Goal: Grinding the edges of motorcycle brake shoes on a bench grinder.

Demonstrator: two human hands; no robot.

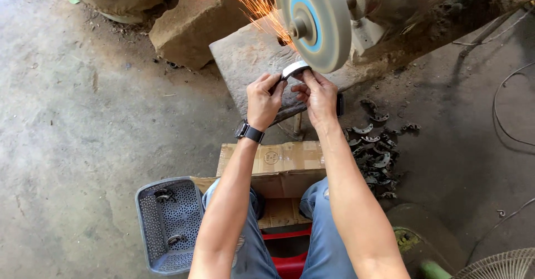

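Both of my hands hold one small curved metal piece point(295, 69) against the rim of a spinning grey grinding wheel point(314, 21). My left hand point(263, 98), with a dark watch on the wrist, grips the piece's left end. My right hand point(317, 93) pinches its right end. Orange sparks point(253, 3) fly up and to the left from the point of contact. The wheel sits on a motor shaft point(368, 3) at the top of the view.
A stone slab point(245, 61) lies under the wheel. Several curved metal pieces point(376, 151) are heaped on the floor to the right. A grey perforated basket point(167, 223) stands at lower left, a cardboard box point(278, 165) between my knees, cables point(501, 117) at right.
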